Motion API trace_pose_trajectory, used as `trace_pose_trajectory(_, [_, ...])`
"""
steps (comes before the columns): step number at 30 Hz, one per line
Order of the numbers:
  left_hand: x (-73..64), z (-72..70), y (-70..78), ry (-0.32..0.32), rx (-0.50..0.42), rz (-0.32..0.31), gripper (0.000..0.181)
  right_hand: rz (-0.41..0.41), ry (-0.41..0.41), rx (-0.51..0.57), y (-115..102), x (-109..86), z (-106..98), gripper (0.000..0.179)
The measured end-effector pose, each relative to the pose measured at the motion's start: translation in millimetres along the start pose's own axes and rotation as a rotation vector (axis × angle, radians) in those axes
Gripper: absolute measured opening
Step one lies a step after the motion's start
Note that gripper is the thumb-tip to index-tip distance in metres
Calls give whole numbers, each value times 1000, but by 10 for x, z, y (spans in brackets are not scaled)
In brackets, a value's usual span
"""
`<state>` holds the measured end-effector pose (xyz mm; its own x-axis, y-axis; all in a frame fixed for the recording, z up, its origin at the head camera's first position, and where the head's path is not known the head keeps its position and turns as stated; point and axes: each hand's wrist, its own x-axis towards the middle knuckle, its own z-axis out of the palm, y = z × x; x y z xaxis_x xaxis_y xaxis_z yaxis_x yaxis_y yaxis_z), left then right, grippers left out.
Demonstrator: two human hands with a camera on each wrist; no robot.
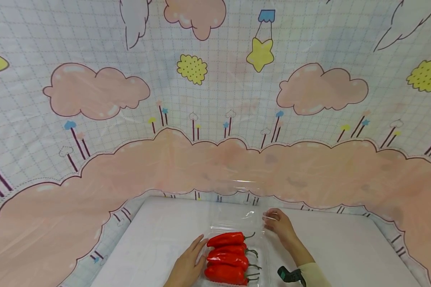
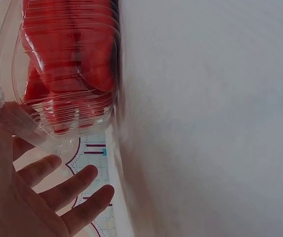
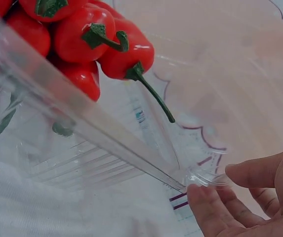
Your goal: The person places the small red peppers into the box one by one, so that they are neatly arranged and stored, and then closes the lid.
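Several red peppers (image 1: 227,259) with green stems lie in a clear plastic clamshell box (image 1: 267,255) on the white table. Its lid (image 1: 233,217) stands folded back at the far side. At the box's left edge my left hand (image 1: 188,263) touches the rim, its fingers extended; the left wrist view shows them spread beside the box's ribbed wall (image 2: 77,111). My right hand (image 1: 281,227) is at the far right corner, by the lid. There the thumb and fingers (image 3: 208,210) pinch a clear plastic tab (image 3: 205,177).
A black wrist strap with a small device (image 1: 291,275) is by the right sleeve (image 1: 314,275). The white tabletop (image 1: 158,227) extends to both sides of the box. Behind it hangs a cloth (image 1: 215,163) printed with clouds and stars.
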<state>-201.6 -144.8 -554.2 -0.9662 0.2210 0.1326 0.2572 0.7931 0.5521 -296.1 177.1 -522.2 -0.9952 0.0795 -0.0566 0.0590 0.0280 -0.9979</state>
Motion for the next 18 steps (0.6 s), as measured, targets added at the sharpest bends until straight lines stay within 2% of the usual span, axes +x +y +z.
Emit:
trace_pose_trajectory(7, [5,-3,17,-19,-16,-34,52,-8,-10,-22,23,-4,-33,27])
trace_pose_trajectory(13, [6,7,21,-22,-20,-40,51,-17,-12,-12,60,2,-59,26])
trace_pose_trajectory(18, [-12,-25,34,-2,-38,-37,50,-45,-30,-44,42,-18,-66,26])
